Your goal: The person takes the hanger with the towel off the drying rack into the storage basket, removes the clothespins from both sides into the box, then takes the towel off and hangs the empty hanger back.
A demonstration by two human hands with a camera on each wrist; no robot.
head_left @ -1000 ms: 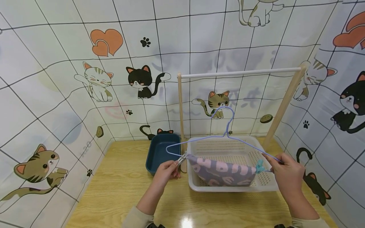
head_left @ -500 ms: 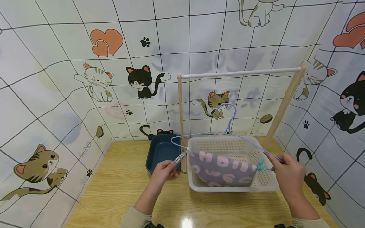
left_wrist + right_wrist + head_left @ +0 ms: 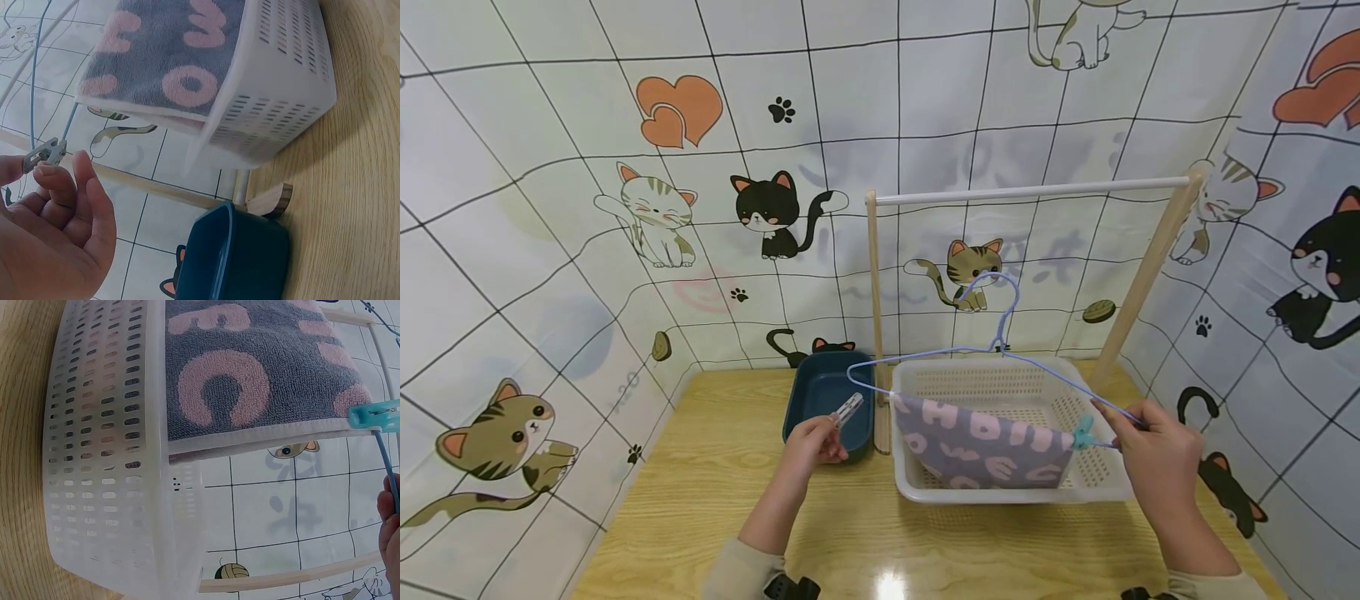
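Observation:
Between thumb and fingers my left hand point(image 3: 808, 442) pinches a pale grey clothespin point(image 3: 848, 410), off the left end of the hanger and in front of the blue basin. My right hand point(image 3: 1161, 454) grips the right end of a thin blue-violet clothes hanger point(image 3: 1000, 340), its hook pointing up. Over the hanger's lower bar hangs a folded grey towel point(image 3: 985, 446) with pink letters. A teal clothespin point(image 3: 375, 417) clips the towel's right corner to the bar. At the towel's left corner point(image 3: 90, 100) no clothespin sits. The lower part of the towel hangs inside the basket.
A white perforated basket point(image 3: 1022, 497) stands on the wooden table point(image 3: 715, 500) under the towel. Left of it is a dark blue basin point(image 3: 793, 408). Behind rises a wooden rack with a white rail point(image 3: 1037, 192), its left post between basin and basket. A cat-print wall covering encloses the back and sides.
My left hand has drawn the grey clothespin away from the towel's left corner, leftward over the basin. The hanger rose and shifted slightly right, then settled. My right hand keeps its grip on the hanger.

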